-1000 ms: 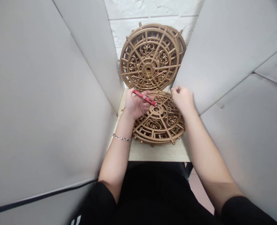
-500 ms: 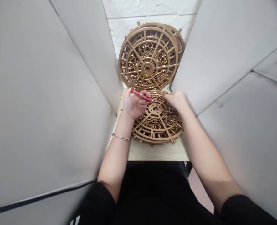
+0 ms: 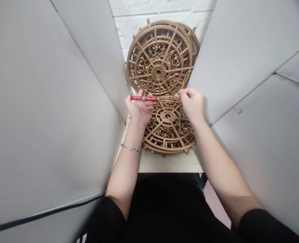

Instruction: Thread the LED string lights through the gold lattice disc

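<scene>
Two stacks of gold openwork wheels are before me, and I measure everything from the flat stack (image 3: pixel 174 118), lying on the pale wooden table (image 3: pixel 169 164). Over its left rear edge, my left hand (image 3: pixel 140 110) is turned palm up, its fingers curled narrow around a red pen-like tool (image 3: pixel 137 98) with a silver band. The tool lies almost level across my hand, one end toward the flat stack's rear, the other out to its left. A thin dark strand loops by that outer end; whether it is joined to the tool, I cannot tell.

Over the flat stack's right rear edge, my right hand (image 3: pixel 194 105) has thumb and forefinger pinched tight on a thin yellow wire (image 3: pixel 184 81), which rises from the fingertips and bends over to the right. More fine wires trail over the back of the flat stack, too thin to follow.

Behind the flat stack, the upright stack (image 3: pixel 162 63) leans against the white brick wall (image 3: pixel 139 8). Grey panels rise on both sides of the flat stack. On my wrist, left of the flat stack's front, is a silver chain bracelet (image 3: pixel 131 148).
</scene>
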Tool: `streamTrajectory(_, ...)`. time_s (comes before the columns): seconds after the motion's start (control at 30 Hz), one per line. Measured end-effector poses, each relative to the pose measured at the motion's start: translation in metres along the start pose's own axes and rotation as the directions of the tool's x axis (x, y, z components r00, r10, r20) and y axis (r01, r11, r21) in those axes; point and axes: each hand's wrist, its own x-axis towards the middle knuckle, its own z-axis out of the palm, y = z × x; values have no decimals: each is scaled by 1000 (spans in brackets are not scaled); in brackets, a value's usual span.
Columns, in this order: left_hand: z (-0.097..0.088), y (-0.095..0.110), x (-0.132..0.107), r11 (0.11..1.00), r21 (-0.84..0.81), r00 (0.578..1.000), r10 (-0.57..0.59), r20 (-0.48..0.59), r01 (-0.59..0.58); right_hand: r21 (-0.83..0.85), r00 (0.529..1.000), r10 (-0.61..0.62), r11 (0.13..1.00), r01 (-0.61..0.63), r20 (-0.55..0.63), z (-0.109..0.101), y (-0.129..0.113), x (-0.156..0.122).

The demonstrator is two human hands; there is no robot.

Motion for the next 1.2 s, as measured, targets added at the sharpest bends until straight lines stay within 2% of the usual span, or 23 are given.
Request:
streamTrajectory(0.13, -6, 0, 6, 996, -87, 999, 15, -50, -19, 302, 992, -24, 953, -16, 127, 5, -7, -4)
streamTrajectory(0.23, -9, -1, 9, 990, -132, 997, 48, -54, -54, 396, 986, -71, 918, 5, 153, 7, -6, -4)
streamTrajectory(0.4, -8, -2, 7, 993, -112, 1000, -21, 13, 22, 354, 996, -83, 933, 64, 38, 9, 0, -2)
streamTrajectory(0.47, -6, -3, 5, 996, -81, 998, -44, 41, 48, 349, 997, -73, 935, 57, 32, 9, -1, -3)
streamTrajectory(0.6, -5, -4, 3, 996, -46, 995, -68, 69, 71, 384, 978, -118, 922, 44, 173, 7, -6, -7)
streamTrajectory(0.73, -7, -4, 5, 994, -42, 990, -100, 102, 104, 439, 906, -144, 897, -51, 399, 6, -11, -12)
streamTrajectory(0.83, -9, -4, 6, 992, -30, 985, -121, 124, 126, 422, 854, -142, 902, -97, 501, 6, -11, -12)
streamTrajectory(1.0, -7, -4, 4, 989, 14, 980, -145, 134, 144, 383, 837, -147, 920, -80, 527, 6, -8, -12)
streamTrajectory(1.2, -6, -3, 3, 986, -19, 974, -162, 157, 167, 384, 835, -169, 922, -54, 524, 8, -4, -11)
